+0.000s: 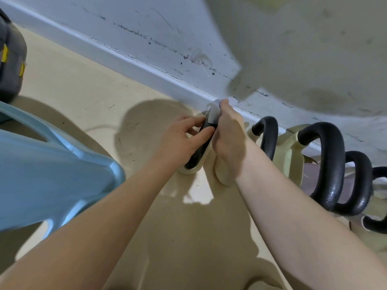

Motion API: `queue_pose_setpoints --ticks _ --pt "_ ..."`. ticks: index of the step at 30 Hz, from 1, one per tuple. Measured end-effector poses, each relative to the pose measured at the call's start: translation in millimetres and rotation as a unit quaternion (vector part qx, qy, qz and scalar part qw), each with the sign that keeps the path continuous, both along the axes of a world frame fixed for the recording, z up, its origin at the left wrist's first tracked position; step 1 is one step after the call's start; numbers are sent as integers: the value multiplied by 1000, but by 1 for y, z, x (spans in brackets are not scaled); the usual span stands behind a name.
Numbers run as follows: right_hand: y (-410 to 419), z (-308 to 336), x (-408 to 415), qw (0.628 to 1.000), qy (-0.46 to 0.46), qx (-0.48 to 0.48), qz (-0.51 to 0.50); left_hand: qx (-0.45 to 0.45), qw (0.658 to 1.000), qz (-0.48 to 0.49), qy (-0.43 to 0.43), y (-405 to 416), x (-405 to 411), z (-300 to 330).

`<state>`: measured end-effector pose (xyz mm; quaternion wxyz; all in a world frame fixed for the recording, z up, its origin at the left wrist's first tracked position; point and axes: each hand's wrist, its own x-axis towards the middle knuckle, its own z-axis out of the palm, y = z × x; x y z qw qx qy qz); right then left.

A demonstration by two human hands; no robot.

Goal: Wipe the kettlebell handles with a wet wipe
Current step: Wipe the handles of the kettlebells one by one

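Head view: a scuffed white wall (146,24) with a baseboard runs from 10 o'clock down to 3 o'clock, above a beige floor (83,91). A light blue plastic chair (41,168) fills the 9 o'clock region; a dark grey bag (10,65) sits at the 10 o'clock edge. A row of cream-bodied kettlebells with black handles stands along the baseboard. Three untouched handles (328,164) lie at 3 to 4 o'clock of the hands, well apart from both grips.

The kettlebell handle (201,151) being worked is at frame centre, slanting from 7 o'clock up to 1 o'clock. The left hand (184,139) pinches the handle between thumb and fingers from its 9 o'clock side, at the mid-span. The right hand (228,135) is curled closed around the white wet wipe (214,111), which is pressed onto the upper end of the same handle, at 1 o'clock of the left-hand grip. The two hands sit just beside each other, with the handle between them.
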<state>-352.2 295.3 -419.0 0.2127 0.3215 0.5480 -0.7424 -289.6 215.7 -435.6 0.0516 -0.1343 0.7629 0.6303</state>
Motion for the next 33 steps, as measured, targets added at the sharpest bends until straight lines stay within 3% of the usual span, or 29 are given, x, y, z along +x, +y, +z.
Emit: queue_pose_setpoints --ticks 4,7,10,12,14,16,18,20,25,30,33 --pt "-6 3 20 992 2 76 97 23 1000 12 -3 -4 1 3" --pt "-1 6 19 992 21 85 89 29 999 12 -8 0 2 4" --pt "-7 6 16 987 22 121 99 111 991 -13 -72 -3 3 9" --pt "-9 4 34 984 17 95 147 147 982 -33 -116 -17 0 8" --pt "-5 -3 58 975 33 113 186 175 976 37 -127 -29 -3 6" --pt "-1 -2 63 974 49 120 187 201 958 138 -152 -34 -3 4" --pt "-1 6 50 986 56 85 133 193 952 171 -162 -36 -1 2" --pt "-4 7 40 994 54 52 78 193 952 170 -168 -38 4 -3" --pt "1 -2 72 965 92 115 216 187 953 156 -181 -41 13 -13" --pt "-1 6 47 995 74 45 56 181 960 122 -177 -32 16 -13" --pt "-7 6 66 982 76 93 147 190 961 110 -169 -28 17 -13"
